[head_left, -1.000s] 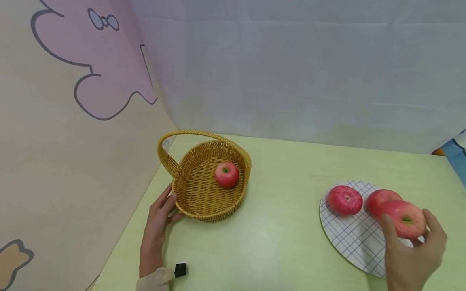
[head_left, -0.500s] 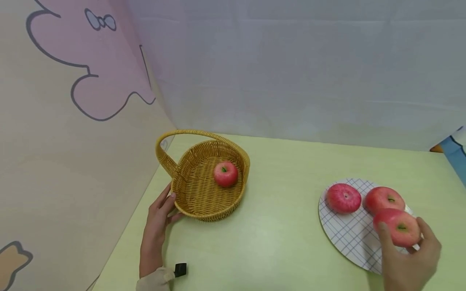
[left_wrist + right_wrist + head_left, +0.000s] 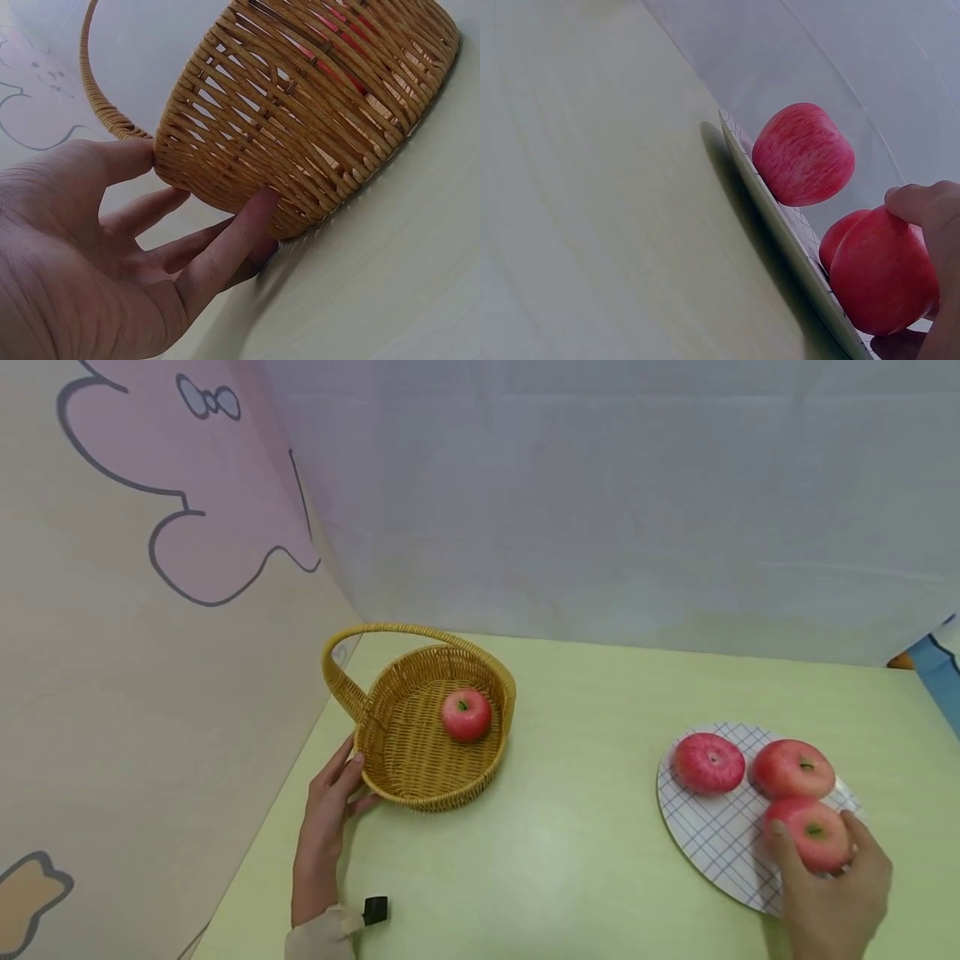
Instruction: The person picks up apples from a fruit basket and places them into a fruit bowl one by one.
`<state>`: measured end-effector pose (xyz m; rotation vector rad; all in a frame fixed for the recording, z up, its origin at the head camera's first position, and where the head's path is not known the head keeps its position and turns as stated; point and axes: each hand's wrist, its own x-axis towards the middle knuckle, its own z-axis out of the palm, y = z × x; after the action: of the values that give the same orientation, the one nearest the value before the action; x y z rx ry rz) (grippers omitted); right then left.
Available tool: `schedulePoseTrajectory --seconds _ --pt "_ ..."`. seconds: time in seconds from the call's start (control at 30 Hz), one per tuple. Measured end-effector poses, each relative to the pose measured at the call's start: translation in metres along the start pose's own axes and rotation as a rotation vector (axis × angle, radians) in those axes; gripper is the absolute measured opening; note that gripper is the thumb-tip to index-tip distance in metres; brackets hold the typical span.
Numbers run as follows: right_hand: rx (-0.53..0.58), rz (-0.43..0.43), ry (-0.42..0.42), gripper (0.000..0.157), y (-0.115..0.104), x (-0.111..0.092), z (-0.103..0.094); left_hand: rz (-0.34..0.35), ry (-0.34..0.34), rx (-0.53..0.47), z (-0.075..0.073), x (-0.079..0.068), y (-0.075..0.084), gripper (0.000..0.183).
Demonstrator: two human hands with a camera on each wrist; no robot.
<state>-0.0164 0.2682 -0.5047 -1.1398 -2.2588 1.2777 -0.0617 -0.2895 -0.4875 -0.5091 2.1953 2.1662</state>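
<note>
On the left of the table stands a round wicker basket (image 3: 420, 752) with a tall handle and one red apple (image 3: 467, 715) inside. My left hand (image 3: 333, 793) rests against the basket's near left side, fingers spread and fairly straight on its wall and rim. At the right, my right hand (image 3: 836, 885) grips an apple (image 3: 813, 833) between thumb and fingers, at the near right part of a checked round plate (image 3: 720, 843). Another apple (image 3: 793, 768) lies just behind it. A third apple (image 3: 803, 154) sits on the plate's left side, its base upward in the head view.
The pale yellow table (image 3: 570, 827) stretches between basket and plate. A white cloth wall (image 3: 600, 510) closes the back, and a wall with a pink cartoon print (image 3: 217, 543) runs along the left.
My right hand has brought its apple down and slightly left over the plate, uncovering the apple behind. My left hand stays against the basket.
</note>
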Motion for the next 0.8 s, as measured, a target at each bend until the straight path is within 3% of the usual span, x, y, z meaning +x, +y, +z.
schedulePoseTrajectory --seconds 0.2,0.57,0.8 --pt "-0.016 -0.029 -0.045 0.085 0.001 0.007 -0.004 -0.011 0.008 0.005 0.001 -0.001 0.0 0.057" --pt "-0.09 -0.18 -0.184 0.077 0.0 0.019 -0.01 -0.004 0.008 0.013 0.001 0.0 0.002 0.058" --pt "-0.116 -0.155 -0.2 0.08 -0.003 0.018 -0.008 -0.015 0.01 0.016 0.001 0.001 0.001 0.057"
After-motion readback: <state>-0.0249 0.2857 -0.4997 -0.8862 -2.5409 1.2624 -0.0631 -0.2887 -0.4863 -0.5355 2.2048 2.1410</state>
